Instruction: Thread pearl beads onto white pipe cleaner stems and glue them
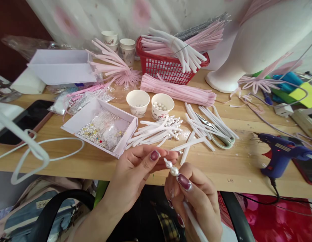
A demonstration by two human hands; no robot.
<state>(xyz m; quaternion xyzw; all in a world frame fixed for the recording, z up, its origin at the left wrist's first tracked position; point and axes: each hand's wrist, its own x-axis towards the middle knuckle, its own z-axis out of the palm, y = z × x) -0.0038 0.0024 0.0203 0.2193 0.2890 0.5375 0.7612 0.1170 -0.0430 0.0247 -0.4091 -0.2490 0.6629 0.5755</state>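
My right hand (196,195) grips a white pipe cleaner (194,222), its lower end slanting down out of view. Two pearl beads (174,171), a larger one below a smaller, sit on the tip that pokes up past my thumb. Just to the left, my left hand (138,171) is closed with thumb and fingers pinched near that tip. A tiny pale spot shows at the thumb's end; I cannot make out what it is. Beyond both hands lies a pile of white pipe cleaner pieces (148,132), several with pearl ends (176,126).
Two paper cups (163,107) with beads stand behind the pile, beside a white box (123,144) of mixed beads. Scissors (222,143) lie among white stems. A blue glue gun (279,154) is at right. Behind are a pink bundle (176,90) and a red basket (161,69).
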